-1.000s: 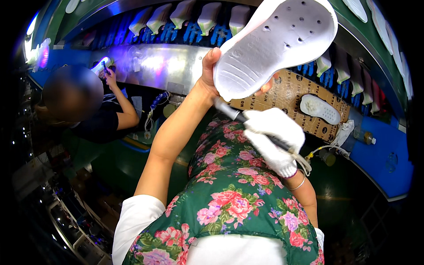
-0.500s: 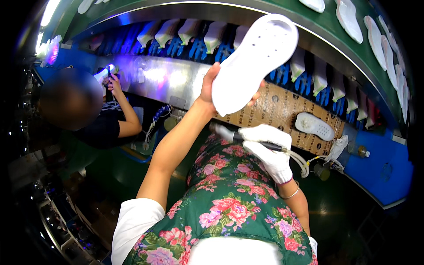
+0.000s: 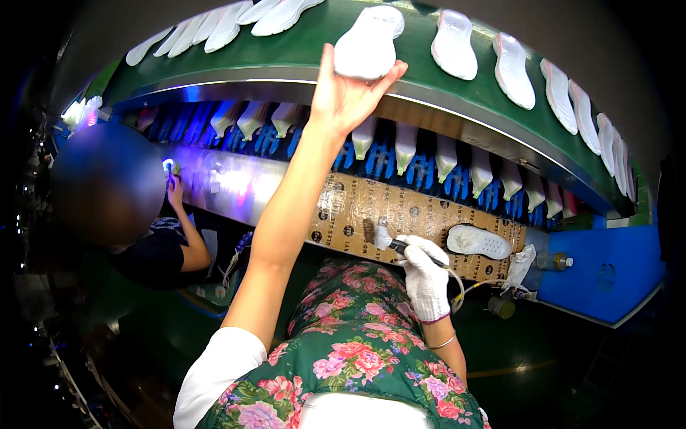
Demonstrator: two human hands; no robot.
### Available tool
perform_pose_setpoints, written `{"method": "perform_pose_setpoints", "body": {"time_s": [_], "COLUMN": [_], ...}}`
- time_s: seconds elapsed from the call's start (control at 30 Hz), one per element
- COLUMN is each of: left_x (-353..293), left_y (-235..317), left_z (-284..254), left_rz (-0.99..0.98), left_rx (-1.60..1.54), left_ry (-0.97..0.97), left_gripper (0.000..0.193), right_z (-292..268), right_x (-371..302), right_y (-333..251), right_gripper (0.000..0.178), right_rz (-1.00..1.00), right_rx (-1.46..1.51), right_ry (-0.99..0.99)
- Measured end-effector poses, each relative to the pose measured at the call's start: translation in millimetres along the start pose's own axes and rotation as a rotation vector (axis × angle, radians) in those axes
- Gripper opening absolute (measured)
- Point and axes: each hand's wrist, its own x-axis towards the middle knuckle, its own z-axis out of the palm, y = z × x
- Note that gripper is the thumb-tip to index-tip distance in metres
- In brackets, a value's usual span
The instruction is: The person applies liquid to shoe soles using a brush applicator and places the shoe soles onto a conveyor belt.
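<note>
At the far green conveyor belt (image 3: 411, 61), my bare left hand (image 3: 344, 100) grips the near end of a white shoe sole (image 3: 370, 43). Its thumb lies along the left side and the fingers along the right; how far the sole rests on the belt I cannot tell. A white knitted glove covers my right hand (image 3: 424, 275), which is closed round the dark handle of a brush (image 3: 381, 237). The brown bristles hang above a cardboard-covered bench (image 3: 350, 200). Thin tubing trails from the handle. Right of that hand, another white sole (image 3: 477, 242) with small holes lies on the cardboard.
Other white soles (image 3: 454, 44) lie spaced along the belt. Below its metal edge hang pale shoe-shaped pieces (image 3: 406, 146) on blue holders (image 3: 381, 159). A small bottle (image 3: 554, 261) and crumpled white cloth (image 3: 522, 266) are at right. A co-worker's hand (image 3: 175, 191) works at left under purple light.
My left hand has carried the sole away from me, up to the belt, and the sole is now turned. My right hand and the brush have shifted slightly, the bristles now over the cardboard.
</note>
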Motion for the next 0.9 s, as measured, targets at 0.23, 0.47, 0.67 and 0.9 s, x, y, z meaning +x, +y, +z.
{"method": "perform_pose_setpoints", "body": {"time_s": [0.23, 0.47, 0.67, 0.9], "left_x": [61.5, 17.6, 57.3, -13.3], "left_y": [-3.0, 30.5, 199.3, 203.6], "left_z": [-16.2, 22.4, -47.4, -30.6], "left_rz": [-0.051, -0.096, 0.872, 0.736], "left_rx": [-0.46, 0.409, 2.438, 1.547], "left_ry": [0.273, 0.18, 0.606, 0.238], "left_gripper": [0.07, 0.057, 0.04, 0.024], "right_z": [0.6, 5.9, 11.1, 14.7], "right_x": [1.4, 6.2, 8.9, 11.5], "right_y": [23.4, 30.7, 34.5, 31.7], "right_gripper": [0.022, 0.022, 0.023, 0.026], "right_rz": [0.045, 0.053, 0.079, 0.054], "right_rx": [-0.047, -0.093, -0.096, -0.089], "right_ry": [0.057, 0.129, 0.159, 0.126]}}
